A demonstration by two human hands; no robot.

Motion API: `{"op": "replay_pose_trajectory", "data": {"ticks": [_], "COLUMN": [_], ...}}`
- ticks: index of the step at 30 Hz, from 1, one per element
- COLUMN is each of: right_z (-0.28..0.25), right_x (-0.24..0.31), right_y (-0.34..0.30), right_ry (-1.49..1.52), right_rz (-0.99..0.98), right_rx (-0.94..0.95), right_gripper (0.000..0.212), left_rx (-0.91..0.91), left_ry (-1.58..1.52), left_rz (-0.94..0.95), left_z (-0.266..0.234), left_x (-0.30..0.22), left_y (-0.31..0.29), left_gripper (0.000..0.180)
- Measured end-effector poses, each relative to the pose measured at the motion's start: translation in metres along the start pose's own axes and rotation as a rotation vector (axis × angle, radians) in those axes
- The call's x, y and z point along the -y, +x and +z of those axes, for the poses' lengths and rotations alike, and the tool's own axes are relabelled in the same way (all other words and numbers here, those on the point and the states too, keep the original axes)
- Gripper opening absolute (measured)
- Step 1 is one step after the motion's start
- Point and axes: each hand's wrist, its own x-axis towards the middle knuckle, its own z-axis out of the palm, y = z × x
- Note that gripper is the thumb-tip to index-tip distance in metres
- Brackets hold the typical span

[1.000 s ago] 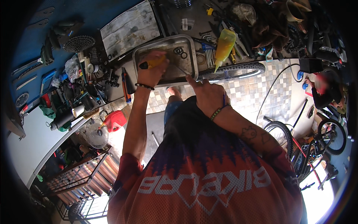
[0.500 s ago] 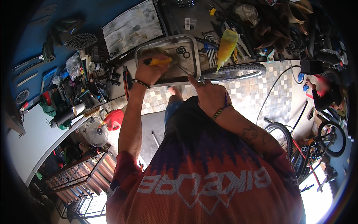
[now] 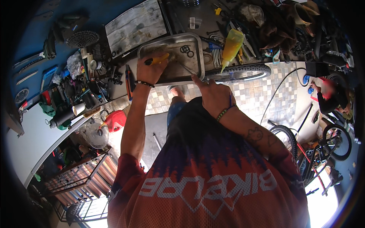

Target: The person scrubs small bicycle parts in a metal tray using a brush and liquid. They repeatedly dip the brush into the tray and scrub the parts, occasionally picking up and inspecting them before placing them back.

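Left arm extended straight forward, bare forearm, dark bracelet at wrist. Left hand closed in a fist grip, knuckles up. Right arm bent at elbow, tattooed forearm angling in from the right, beaded band at wrist. Right hand back up, index finger pointing forward, other fingers curled.

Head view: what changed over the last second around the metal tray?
The left hand, gripping the orange-handled tool, has shifted slightly rightward over the metal tray. The right hand stays at the tray's near edge. The yellow bottle and the wheel have not moved.
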Motion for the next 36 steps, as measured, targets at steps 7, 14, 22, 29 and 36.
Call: {"op": "replay_pose_trajectory", "data": {"ticks": [7,14,22,29,36], "right_z": [-0.003,-0.027,-0.047,-0.046,-0.044], "right_x": [-0.004,-0.018,-0.026,-0.033,-0.032], "right_y": [0.002,0.029,0.052,0.020,-0.012], "right_ry": [0.041,-0.167,-0.285,-0.036,0.097], "right_rz": [0.022,-0.028,-0.142,-0.102,0.028], "right_rx": [0.083,0.095,-0.007,-0.054,-0.021], "right_gripper": [0.067,0.056,0.049,0.051,0.055], "left_rx": [0.017,-0.089,0.011,-0.018,-0.053], "left_ry": [-0.076,-0.176,-0.189,-0.314,-0.540], "left_rz": [-0.056,-0.328,-0.277,-0.481,-0.520], "left_z": [-0.001,0.022,0.006,0.017,-0.012], "left_x": [0.013,0.010,0.009,0.016,-0.002], "left_y": [0.001,-0.038,-0.015,-0.019,-0.011], "left_gripper": [0.025,0.026,0.029,0.037,0.036]}}
